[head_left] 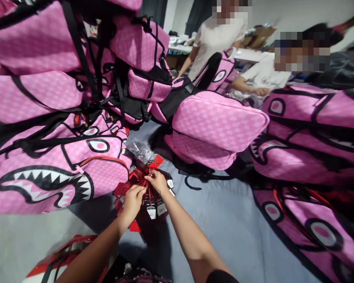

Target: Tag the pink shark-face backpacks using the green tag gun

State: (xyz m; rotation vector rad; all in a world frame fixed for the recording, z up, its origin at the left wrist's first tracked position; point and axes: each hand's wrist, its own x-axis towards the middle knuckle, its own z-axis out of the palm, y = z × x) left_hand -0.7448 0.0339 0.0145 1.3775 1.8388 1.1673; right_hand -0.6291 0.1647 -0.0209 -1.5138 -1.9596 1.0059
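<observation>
A bunch of red and black hang tags [151, 210] on red cords lies on the grey-blue cloth in front of me. My left hand [133, 201] is closed at the left side of the bunch, its thumb and fingers pinching the red cords. Just beyond it, my right hand [157, 182] also pinches cords near the top, where they gather. Exactly which cords sit between the fingertips is too small to make out. Left of the tags lies a pink backpack [103, 173] with a shark mouth and eye printed on it.
Pink backpacks are piled high at the left [35, 39] and right [306, 149]. Another pink backpack [218, 122] lies ahead on the cloth-covered table [212, 212]. Crumpled clear plastic [140, 148] is behind the tags. Two people stand across the table, one in a light shirt [218, 43].
</observation>
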